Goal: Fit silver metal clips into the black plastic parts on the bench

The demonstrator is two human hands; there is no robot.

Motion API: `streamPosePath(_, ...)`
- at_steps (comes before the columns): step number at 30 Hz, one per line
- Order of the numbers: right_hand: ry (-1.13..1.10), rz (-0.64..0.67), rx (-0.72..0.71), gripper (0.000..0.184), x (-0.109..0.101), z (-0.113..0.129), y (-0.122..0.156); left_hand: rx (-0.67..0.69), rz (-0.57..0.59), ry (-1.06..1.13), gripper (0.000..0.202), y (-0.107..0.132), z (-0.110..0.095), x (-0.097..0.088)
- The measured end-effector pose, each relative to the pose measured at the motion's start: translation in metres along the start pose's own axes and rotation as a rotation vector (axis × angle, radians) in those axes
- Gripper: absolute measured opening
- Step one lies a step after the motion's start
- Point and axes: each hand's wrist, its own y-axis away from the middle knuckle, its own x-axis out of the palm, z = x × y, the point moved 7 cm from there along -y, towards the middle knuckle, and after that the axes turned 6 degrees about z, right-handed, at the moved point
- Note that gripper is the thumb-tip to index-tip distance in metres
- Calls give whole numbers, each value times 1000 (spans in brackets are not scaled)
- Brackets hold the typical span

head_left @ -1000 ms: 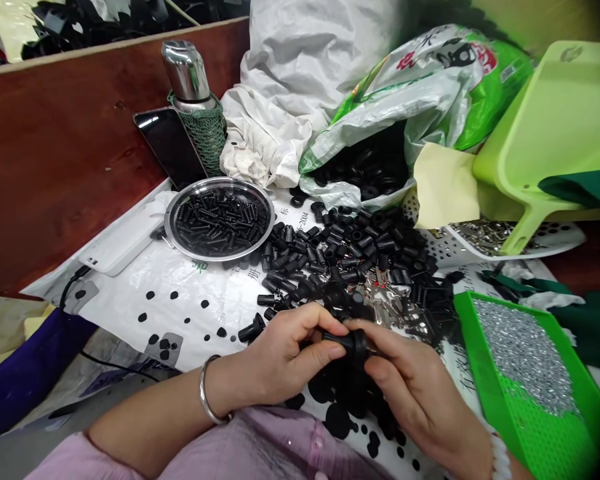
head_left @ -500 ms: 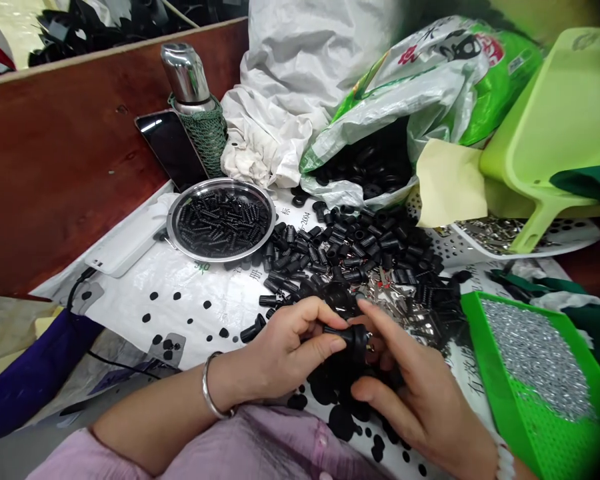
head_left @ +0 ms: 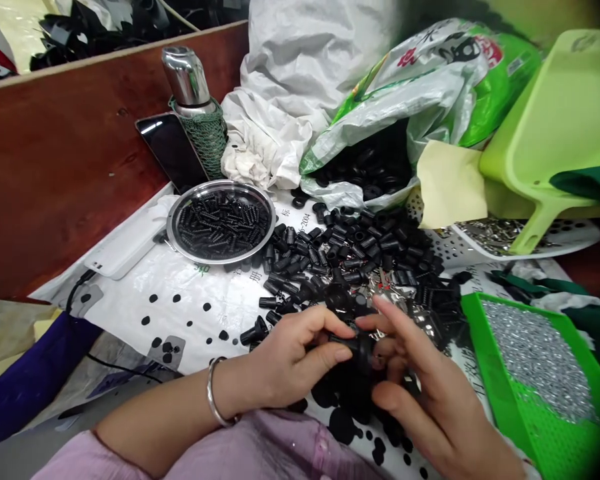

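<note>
My left hand pinches a small black plastic part between thumb and fingers, low in the middle of the view. My right hand touches the part's wide end with its fingertips, its other fingers spread. Just beyond both hands lies a heap of black tubular pieces mixed with shiny metal bits on a white printed sheet. A silver bracelet circles my left wrist.
A round steel dish of black springs sits at the left. Behind it stand a steel flask and a phone. A green-white bag holds black rings. A green tray of small metal pieces lies right, under a lime scoop.
My right hand has shifted from gripping the black part's end to touching it with spread fingertips. My left hand keeps its pinch in nearly the same place.
</note>
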Motion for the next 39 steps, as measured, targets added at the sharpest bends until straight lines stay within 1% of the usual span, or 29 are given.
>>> streamPosePath(1,96,-21,-69,56,0,5,1,-42,9,44,19,1,3,1)
streamPosePath(2,168,-46,-122,52,0,9,3,-47,10,52,19,1,2,1)
streamPosePath(3,197,-71,-153,45,1,12,4,-18,2,23,18,1,-1,0)
streamPosePath(4,177,-86,-154,37,3,13,4,35,-11,-34,16,1,-6,0)
streamPosePath(6,34,-61,-82,27,7,11,3,156,-22,-160,15,2,-18,1)
streamPosePath(8,-115,6,6,21,12,7,2,211,-7,-207,14,2,-24,2)
streamPosePath(10,-128,-1,9,22,10,8,2,193,-6,-183,14,2,-23,2)
streamPosePath(11,-81,-26,-23,24,9,10,3,169,-7,-148,17,3,-20,1)
streamPosePath(13,61,-74,-115,31,8,15,4,120,-7,-68,29,4,-16,1)
streamPosePath(15,194,-108,-212,35,12,23,5,83,-7,-55,36,7,-12,1)
streamPosePath(17,247,-143,-255,34,17,30,4,103,-47,-160,36,11,-15,-2)
streamPosePath(19,198,-146,-247,32,20,37,0,182,-103,-326,39,16,-24,-5)
streamPosePath(21,90,-88,-225,32,23,42,-8,262,-138,-458,46,23,-32,-7)
streamPosePath(22,48,-53,-226,33,24,44,-11,275,-144,-494,49,25,-33,-9)
streamPosePath(24,24,-15,-233,37,19,44,-15,249,-164,-522,50,30,-28,-16)
streamPosePath(25,41,-17,-230,39,14,40,-15,219,-208,-526,48,33,-23,-24)
streamPosePath(27,123,-59,-171,38,-1,22,-12,168,-376,-553,41,42,-14,-47)
streamPosePath(28,183,-88,-113,34,-10,9,-8,160,-457,-577,37,48,-10,-59)
streamPosePath(29,249,-118,-30,30,-20,-6,-3,76,-490,-609,34,52,-1,-70)
streamPosePath(30,319,-139,41,26,-29,-21,3,-30,-506,-658,32,55,10,-81)
streamPosePath(31,387,-157,104,25,-36,-34,10,-108,-507,-725,30,58,18,-91)
streamPosePath(32,458,-164,151,25,-43,-46,16,-140,-458,-787,28,59,25,-96)
streamPosePath(33,530,-159,198,25,-47,-57,21,-140,-397,-830,28,59,30,-98)
streamPosePath(34,596,-139,246,25,-48,-66,24,-127,-394,-868,26,61,33,-102)
streamPosePath(36,660,-100,307,24,-46,-79,27,-135,-413,-906,23,64,41,-108)
streamPosePath(37,677,-74,330,23,-43,-84,25,-139,-432,-915,22,65,45,-110)
streamPosePath(39,704,-19,367,22,-34,-89,19,-142,-433,-910,24,64,52,-109)
